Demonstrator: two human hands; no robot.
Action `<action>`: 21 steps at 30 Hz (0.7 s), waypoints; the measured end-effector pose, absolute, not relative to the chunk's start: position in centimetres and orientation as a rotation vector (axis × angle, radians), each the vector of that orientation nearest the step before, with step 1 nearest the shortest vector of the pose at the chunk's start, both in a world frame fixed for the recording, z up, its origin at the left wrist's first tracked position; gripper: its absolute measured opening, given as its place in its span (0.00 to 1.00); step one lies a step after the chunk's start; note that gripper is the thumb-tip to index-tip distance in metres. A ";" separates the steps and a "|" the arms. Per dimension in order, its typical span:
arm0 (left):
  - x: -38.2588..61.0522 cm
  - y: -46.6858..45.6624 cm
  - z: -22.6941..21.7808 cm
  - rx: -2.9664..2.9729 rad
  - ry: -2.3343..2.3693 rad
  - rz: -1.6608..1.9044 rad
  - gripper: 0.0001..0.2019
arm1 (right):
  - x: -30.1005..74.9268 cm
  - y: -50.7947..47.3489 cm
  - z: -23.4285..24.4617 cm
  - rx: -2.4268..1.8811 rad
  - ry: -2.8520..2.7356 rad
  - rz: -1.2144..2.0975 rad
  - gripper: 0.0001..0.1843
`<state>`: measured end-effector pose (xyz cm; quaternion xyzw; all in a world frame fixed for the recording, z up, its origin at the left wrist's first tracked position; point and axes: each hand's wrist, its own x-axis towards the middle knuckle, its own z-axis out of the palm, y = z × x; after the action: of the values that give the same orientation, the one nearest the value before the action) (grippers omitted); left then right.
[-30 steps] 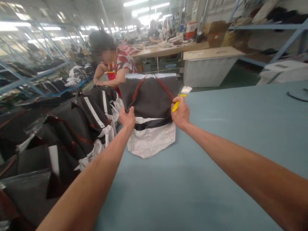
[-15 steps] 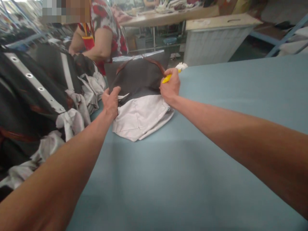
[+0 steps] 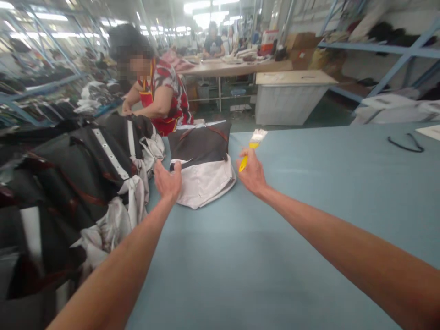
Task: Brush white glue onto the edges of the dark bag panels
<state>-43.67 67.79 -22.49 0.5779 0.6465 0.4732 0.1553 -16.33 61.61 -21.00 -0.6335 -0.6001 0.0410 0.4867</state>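
A dark grey bag (image 3: 202,145) with brown straps lies flat on the blue table, its pale lining (image 3: 206,181) turned out toward me. My left hand (image 3: 168,178) is at the left edge of the lining, thumb and fingers apart; whether it touches the cloth is hard to tell. Just off the bag's right side, my right hand (image 3: 252,172) is closed around the yellow handle of a paintbrush (image 3: 254,145). The brush's white bristles point up and away from me.
A heap of similar dark bags (image 3: 75,169) with pale linings fills the left side. Beyond it a co-worker (image 3: 163,91) in a red apron leans over. A dark cord (image 3: 407,144) lies on the table (image 3: 309,192) at right. Past the far edge stands a white bin (image 3: 292,98).
My right hand has come off the bag's right side with the paintbrush, which now points more upright. My left hand has opened at the lining's edge. The view has tilted up.
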 end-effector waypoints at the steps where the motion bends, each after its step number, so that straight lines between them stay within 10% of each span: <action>1: -43.2 65.7 -21.9 1.663 1.918 1.348 0.33 | -16.0 59.5 -20.3 -1.525 -1.519 0.094 0.09; 9: -38.2 40.3 -20.6 1.643 1.682 0.982 0.35 | -11.7 32.8 -7.8 -1.654 -1.746 0.103 0.04; 21: -42.0 2.0 -21.7 1.880 1.211 0.338 0.33 | -4.6 -10.4 7.8 -2.103 -0.959 -0.833 0.12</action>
<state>-42.01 2.03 -21.68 0.7521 0.4845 0.1353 0.4258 -4.64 -10.36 7.83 -0.8062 -0.3677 -0.3195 0.3357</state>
